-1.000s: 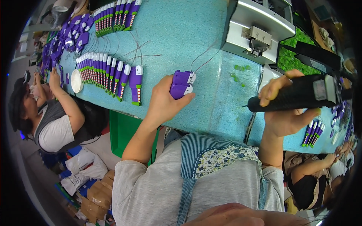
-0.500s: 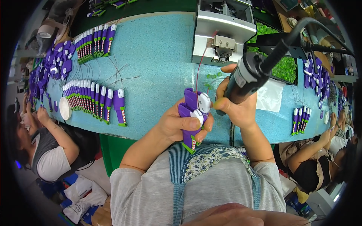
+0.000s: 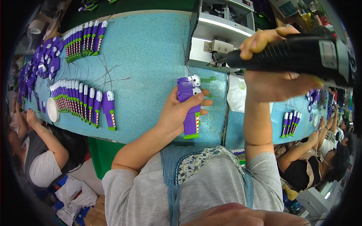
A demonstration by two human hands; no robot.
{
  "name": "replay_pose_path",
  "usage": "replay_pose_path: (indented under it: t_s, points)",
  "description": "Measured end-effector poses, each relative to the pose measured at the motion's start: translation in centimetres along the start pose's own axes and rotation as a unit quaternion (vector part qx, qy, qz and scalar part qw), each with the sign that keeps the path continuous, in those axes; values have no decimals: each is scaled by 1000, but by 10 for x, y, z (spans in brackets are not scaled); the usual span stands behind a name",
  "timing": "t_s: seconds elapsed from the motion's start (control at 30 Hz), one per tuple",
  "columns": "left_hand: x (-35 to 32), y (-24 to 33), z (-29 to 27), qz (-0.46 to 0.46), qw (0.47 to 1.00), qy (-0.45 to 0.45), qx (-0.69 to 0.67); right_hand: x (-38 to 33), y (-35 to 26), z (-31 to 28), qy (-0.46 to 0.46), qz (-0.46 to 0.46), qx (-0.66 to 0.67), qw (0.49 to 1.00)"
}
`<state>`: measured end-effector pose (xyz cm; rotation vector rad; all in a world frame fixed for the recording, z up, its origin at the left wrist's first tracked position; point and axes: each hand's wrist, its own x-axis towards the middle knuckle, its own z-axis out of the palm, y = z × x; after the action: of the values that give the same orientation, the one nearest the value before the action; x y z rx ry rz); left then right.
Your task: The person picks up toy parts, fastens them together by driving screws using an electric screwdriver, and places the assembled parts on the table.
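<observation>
Pinching stacked purple plastic pieces (image 3: 185, 94) at centre in our left hand (image 3: 176, 108), curling our right hand (image 3: 264, 81) around a black power tool (image 3: 292, 54) at two o'clock, a silver machine (image 3: 201, 47) at one o'clock.

We note our left forearm (image 3: 151, 141) slanting up and rightward from a bent elbow; the left hand (image 3: 177, 107) grips, left thumb (image 3: 195, 100) laid across, fingertips (image 3: 206, 102) showing beyond. Our right forearm (image 3: 258, 120) rises nearly upright in view. The right hand (image 3: 264, 84) sits higher, fingers (image 3: 258, 42) curled over, right thumb (image 3: 309, 82) pointing right.
</observation>
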<state>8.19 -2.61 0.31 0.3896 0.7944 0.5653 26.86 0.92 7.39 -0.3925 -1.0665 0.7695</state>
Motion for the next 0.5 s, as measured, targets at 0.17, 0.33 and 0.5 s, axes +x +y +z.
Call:
replay_pose_path:
  t_s: [0.17, 0.33, 0.5]
  points:
    - [7, 3, 2, 0, 1000, -24, 13, -19, 13, 14, 69, 95, 27, 993]
    - [8, -1, 1, -14, 999, -36, 1, -7, -5, 6, -65, 24, -33, 997]
    - [9, -2, 5, -14, 999, -47, 7, 6, 11, -2, 8, 87, 44, 995]
